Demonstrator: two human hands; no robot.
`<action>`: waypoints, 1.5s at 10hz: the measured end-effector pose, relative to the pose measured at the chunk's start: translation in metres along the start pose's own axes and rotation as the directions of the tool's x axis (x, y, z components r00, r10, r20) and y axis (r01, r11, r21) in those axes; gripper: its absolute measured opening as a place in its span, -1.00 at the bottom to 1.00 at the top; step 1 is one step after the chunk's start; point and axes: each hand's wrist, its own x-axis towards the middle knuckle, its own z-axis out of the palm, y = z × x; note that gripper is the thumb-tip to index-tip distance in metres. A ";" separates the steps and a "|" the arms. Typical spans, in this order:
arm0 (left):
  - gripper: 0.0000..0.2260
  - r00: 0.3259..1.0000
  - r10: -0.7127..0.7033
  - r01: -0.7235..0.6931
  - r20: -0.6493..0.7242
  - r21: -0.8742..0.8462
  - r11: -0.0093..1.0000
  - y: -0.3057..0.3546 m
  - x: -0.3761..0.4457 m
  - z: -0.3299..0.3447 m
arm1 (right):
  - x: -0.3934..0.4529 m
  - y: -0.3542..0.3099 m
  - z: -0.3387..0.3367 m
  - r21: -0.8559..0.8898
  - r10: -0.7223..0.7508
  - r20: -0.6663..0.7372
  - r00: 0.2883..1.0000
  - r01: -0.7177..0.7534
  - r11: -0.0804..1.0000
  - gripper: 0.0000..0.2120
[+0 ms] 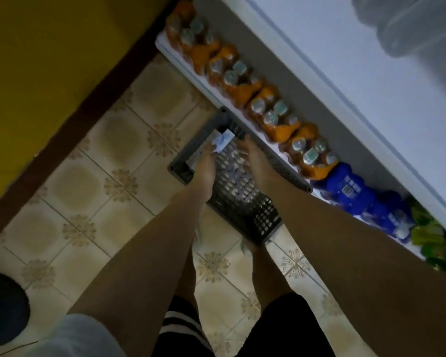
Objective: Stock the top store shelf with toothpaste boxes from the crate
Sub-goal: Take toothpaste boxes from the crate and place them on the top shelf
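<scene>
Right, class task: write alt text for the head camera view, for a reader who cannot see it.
Seen from above, a person's left hand holds white toothpaste boxes over a dark plastic crate on a tiled floor, while the right hand reaches in open. Orange bottles line the low shelf beside the crate.

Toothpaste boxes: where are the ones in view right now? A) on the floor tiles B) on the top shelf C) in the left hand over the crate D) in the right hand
C: the left hand holds the toothpaste boxes above the crate; the right hand holds nothing.
</scene>
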 end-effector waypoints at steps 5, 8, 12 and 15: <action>-0.55 0.942 -0.186 0.103 -0.278 -0.289 0.952 -0.117 0.291 -0.050 | 0.269 0.124 0.030 -0.237 -0.029 -0.024 0.999 0.023 0.971 -0.83; -0.50 0.884 -0.302 0.137 -0.356 -0.421 0.896 -0.146 0.335 -0.066 | 0.323 0.145 0.050 -0.411 -0.135 0.078 0.988 0.156 0.898 -0.42; -0.79 0.913 -0.302 0.176 -0.275 -0.403 0.898 -0.148 0.348 -0.074 | 0.356 0.141 0.046 -0.481 -0.207 0.000 0.978 0.181 0.858 -0.82; -0.66 0.937 -0.289 0.202 -0.196 -0.369 0.907 -0.150 0.308 -0.070 | 0.314 0.138 0.006 -0.287 -0.138 -0.160 0.977 0.087 0.954 -0.67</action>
